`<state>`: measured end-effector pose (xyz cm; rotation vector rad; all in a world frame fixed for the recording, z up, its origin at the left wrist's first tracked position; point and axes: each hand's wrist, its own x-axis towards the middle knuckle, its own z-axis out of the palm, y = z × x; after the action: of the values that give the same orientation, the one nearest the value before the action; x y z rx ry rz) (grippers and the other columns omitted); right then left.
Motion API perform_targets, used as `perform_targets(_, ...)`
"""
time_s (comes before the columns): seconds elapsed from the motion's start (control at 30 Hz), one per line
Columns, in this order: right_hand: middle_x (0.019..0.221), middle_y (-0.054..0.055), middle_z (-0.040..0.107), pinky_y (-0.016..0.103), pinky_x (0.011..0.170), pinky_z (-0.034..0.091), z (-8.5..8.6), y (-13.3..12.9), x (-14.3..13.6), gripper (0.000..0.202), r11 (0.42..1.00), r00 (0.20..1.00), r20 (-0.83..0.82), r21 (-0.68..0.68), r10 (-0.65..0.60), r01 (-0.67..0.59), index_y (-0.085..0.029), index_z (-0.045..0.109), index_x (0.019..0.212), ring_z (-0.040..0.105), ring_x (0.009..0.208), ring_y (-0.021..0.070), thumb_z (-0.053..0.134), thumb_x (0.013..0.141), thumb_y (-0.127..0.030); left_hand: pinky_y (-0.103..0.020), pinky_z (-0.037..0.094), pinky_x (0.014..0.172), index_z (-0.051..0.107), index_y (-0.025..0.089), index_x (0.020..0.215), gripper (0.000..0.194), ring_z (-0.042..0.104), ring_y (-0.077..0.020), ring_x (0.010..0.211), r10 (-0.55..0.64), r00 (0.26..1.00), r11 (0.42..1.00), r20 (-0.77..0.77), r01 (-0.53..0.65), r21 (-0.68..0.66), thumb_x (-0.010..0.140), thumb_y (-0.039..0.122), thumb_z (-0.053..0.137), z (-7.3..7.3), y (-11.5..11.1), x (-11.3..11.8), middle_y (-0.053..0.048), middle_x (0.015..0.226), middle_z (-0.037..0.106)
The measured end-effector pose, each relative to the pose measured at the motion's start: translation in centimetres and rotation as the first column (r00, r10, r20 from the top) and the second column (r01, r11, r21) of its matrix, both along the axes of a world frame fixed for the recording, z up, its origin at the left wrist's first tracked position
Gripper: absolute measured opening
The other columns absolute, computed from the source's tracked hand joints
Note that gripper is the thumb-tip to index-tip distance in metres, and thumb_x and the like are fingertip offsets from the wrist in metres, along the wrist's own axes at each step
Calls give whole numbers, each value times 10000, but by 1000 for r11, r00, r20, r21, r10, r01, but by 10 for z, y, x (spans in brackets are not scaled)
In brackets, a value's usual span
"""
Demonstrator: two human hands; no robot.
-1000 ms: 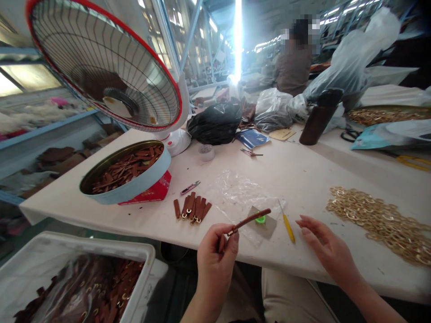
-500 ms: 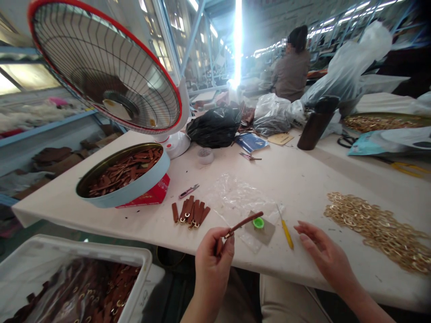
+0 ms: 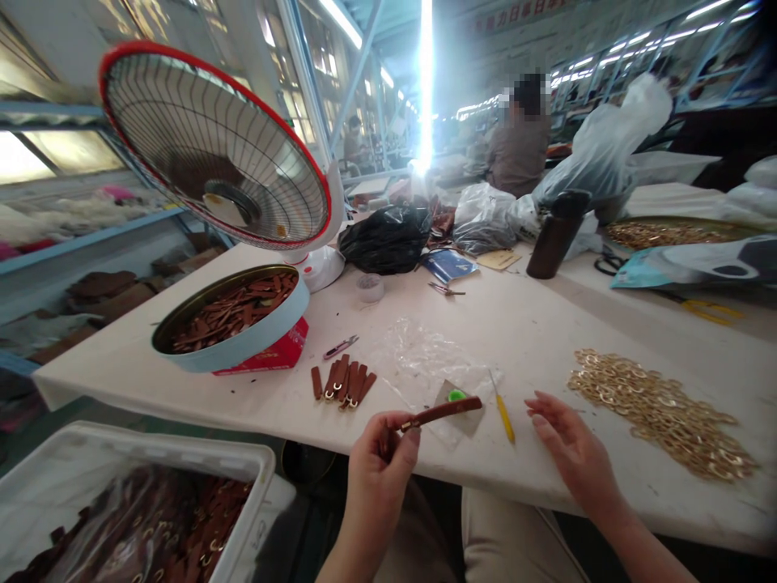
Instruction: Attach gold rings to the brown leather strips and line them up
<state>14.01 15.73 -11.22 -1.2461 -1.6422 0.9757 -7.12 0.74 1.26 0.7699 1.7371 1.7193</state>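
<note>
My left hand [image 3: 384, 461] pinches a brown leather strap [image 3: 450, 411] near one end, where a bit of gold metal shows. The strap's free end points right, over a small greyish square with a bright green round piece [image 3: 456, 396]. To the right, my right hand [image 3: 571, 445] hovers over the table edge with fingers apart and nothing visible in them. Between the hands lies a yellow-handled awl [image 3: 503, 419]. A pile of gold metal rings [image 3: 664, 413] is spread beyond my right hand. Several brown leather tabs with gold rings [image 3: 343, 382] lie left of the strap.
A round tin [image 3: 243, 334] of brown leather pieces rests on a red box, beside a fan [image 3: 224, 154]. Thread snips [image 3: 341, 347], clear plastic [image 3: 406, 348], a black bag [image 3: 388, 237] and a dark bottle [image 3: 555, 239] are on the table. A white bin [image 3: 264, 478] stands lower left.
The strap in my left hand has tipped lower, its broad face turning toward me. My right hand stays apart from it, a little further left in view. The whole view has shifted slightly.
</note>
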Motion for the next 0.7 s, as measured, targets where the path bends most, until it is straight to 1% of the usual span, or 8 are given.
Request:
perform_targets(0.1,1094,155,618,482,865,487,19,-9,1,451,999,998,-49,34,-25,27,-188,497,1130,620,946,279,482,811,-507,-199,289,478,631,161,783,182,397,-87,525,-36,999,999,32,37,-25,699,318,671,5,-4,1,35,590,497)
perform_targets(0.17,1118,147,604,444,832,509,46,-23,1,399,996,999,-39,88,28,-25,-207,512,1119,616,955,275,473,831,-480,-200,303,490,633,159,797,171,406,-89,534,-114,993,992,19,115,-55,717,308,653,6,-6,1,27,604,510)
perform_targets(0.23,1146,133,589,401,833,511,78,-40,-2,373,967,991,8,219,131,-129,-227,507,1142,604,982,263,481,840,-445,-207,322,503,639,158,821,165,425,-98,544,-201,980,976,-16,199,-86,739,302,627,6,-8,3,15,619,534)
perform_targets(0.33,1148,111,589,389,842,503,120,-62,-11,359,833,938,234,439,255,-336,-249,522,1150,570,1038,269,550,819,-385,-228,367,548,647,163,822,151,469,-124,580,-305,945,948,-119,289,-131,752,289,603,6,-9,11,-3,640,568)
perform_targets(0.4,1060,95,636,394,824,499,137,-72,-19,304,738,894,343,516,287,-435,-234,561,1107,590,975,254,579,815,-318,-239,390,578,644,170,802,132,486,-135,599,-368,911,926,-184,341,-163,758,284,592,8,-10,16,-5,649,577)
perform_targets(0.5,939,73,666,394,789,485,145,-78,-29,196,691,841,422,496,339,-527,-202,614,998,596,881,233,605,803,-211,-242,405,589,637,178,792,124,510,-144,616,-430,873,899,-231,389,-203,767,286,582,10,-14,21,-10,674,598)
perform_targets(0.6,816,47,657,382,749,469,145,-81,-33,88,697,817,406,438,409,-567,-194,631,877,583,799,215,589,810,-155,-245,419,605,646,182,804,119,538,-155,642,-468,844,879,-261,414,-237,767,277,584,12,-17,22,-20,699,627)
perform_targets(0.7,768,38,640,375,735,457,144,-84,-34,79,713,814,373,402,445,-574,-191,614,800,567,763,206,575,808,-123,-246,434,618,659,187,809,107,563,-161,655,-477,830,876,-290,422,-233,766,251,584,12,-18,22,-23,711,650)
